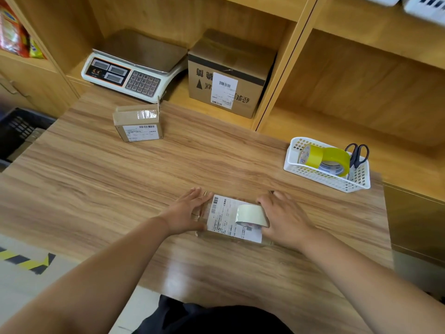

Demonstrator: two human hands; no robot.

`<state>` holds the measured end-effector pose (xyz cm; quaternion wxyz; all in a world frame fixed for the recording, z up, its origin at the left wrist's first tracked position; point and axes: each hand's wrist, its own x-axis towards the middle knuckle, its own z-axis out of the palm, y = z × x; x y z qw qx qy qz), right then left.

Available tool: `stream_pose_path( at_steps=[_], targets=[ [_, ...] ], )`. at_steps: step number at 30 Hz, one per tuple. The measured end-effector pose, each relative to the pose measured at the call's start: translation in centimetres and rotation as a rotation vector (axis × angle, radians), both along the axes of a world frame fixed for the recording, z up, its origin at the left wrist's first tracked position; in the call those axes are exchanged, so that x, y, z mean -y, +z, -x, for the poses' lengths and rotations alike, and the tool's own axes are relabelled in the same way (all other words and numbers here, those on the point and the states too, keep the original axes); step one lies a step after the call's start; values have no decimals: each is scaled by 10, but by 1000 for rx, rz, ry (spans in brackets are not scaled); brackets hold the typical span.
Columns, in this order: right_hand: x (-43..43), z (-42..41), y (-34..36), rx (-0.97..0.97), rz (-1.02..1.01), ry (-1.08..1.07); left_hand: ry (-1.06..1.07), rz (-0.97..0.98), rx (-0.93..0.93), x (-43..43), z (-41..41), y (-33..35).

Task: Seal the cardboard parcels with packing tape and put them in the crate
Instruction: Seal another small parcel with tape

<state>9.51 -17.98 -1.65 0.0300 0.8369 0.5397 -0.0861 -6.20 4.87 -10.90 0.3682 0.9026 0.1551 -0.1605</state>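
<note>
A wooden table (120, 189) with a dark crate (16, 131) off its left edge. A labelled cardboard parcel (226, 220) lies at the near centre of the table. The left hand (185, 213) presses on the parcel's left end, fingers straight and together. The right hand (286, 220) has its fingers closed around a tape roll (251, 213) standing on the parcel.

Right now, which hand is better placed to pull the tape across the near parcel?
Right. The right hand holds the tape roll on the parcel; the left hand lies flat on its left end, steadying it.
</note>
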Motion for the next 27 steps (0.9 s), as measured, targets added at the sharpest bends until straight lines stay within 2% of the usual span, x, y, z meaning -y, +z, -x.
stream_pose_path(
  at_steps=[3, 9, 11, 15, 23, 27],
  targets=[
    [2, 0, -10, -136, -56, -142, 19, 15, 7, 1, 1, 0],
    [15, -1, -17, -606, -185, -460, 33, 33, -9, 3, 0, 2],
    [13, 0, -15, -672, -229, -514, 37, 30, -19, 3, 0, 2],
    [7, -1, -2, -706, -261, -485, 44, 28, -28, 3, 1, 1],
    [62, -39, 26, -450, 14, -471, 57, 61, -36, 4, 2, 4],
    [60, -34, 25, -174, 93, -236, 71, 77, -45, 5, 1, 4]
  ],
)
